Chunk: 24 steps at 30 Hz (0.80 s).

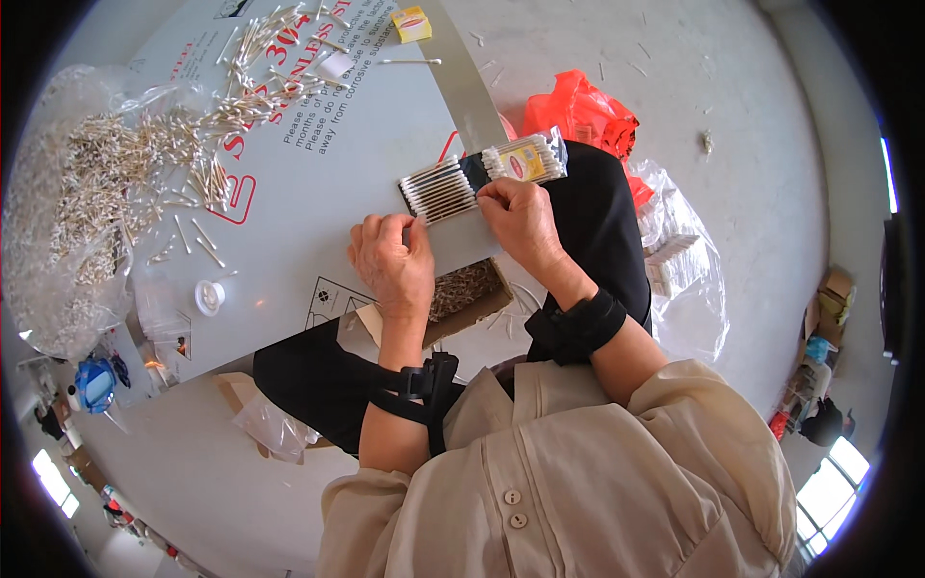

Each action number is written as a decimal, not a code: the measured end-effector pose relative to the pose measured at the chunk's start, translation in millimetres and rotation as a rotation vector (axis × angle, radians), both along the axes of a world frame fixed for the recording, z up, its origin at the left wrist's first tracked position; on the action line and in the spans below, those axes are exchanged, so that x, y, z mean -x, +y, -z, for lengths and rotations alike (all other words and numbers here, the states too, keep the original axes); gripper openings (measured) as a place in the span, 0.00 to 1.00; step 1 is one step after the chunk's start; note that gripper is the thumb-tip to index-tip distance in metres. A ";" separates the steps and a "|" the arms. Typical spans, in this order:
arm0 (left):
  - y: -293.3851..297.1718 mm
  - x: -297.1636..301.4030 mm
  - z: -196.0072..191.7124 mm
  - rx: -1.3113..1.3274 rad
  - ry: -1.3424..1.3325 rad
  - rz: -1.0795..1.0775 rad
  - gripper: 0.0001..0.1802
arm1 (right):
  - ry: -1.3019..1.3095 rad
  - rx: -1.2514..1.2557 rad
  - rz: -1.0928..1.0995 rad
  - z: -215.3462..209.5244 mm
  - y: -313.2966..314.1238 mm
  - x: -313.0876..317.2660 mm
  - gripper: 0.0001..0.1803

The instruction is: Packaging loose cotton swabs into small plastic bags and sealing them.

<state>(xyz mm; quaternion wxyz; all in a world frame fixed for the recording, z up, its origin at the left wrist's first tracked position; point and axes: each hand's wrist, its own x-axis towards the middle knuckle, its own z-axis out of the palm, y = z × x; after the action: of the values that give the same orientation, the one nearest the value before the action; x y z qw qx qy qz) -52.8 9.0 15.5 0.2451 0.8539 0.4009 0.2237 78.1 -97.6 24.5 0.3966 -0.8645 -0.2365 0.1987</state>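
A row of white-tipped cotton swabs (438, 190) lies side by side on a dark backing at the edge of the grey table. My left hand (393, 265) has its fingers curled, the tips close to the row's near left corner. At the row's right end, my right hand (525, 226) is closed in a pinch. What either hand's fingertips hold, if anything, is too small to make out. Just beyond my right hand is a pack of cotton swabs (525, 160) with a yellow label, at the table's edge over my dark trouser leg.
Loose cotton swabs (92, 193) spill from a clear bag across the left of the table (356, 173). A small white round container (209, 297) and a yellow card (411, 24) lie there. Below is a cardboard box (496, 306); red (583, 111) and clear plastic bags (694, 279) are at right.
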 end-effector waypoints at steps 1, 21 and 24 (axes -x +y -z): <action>0.1 -0.7 0.8 0.001 0.000 0.000 0.06 | 0.000 0.001 0.000 0.1 0.4 0.0 0.07; -2.9 -6.8 2.3 -0.042 -0.005 -0.019 0.07 | 0.497 -0.218 0.136 -9.5 8.6 -5.3 0.05; -2.1 -4.8 4.5 -0.046 -0.018 -0.020 0.07 | 0.523 -0.244 0.134 -16.0 16.9 -6.5 0.05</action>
<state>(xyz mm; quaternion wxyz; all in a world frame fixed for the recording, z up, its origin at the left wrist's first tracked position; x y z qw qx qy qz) -48.0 6.9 11.0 0.2267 0.8533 0.4017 0.2431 84.6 -80.7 40.5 0.5573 -0.7436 -0.0911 0.3581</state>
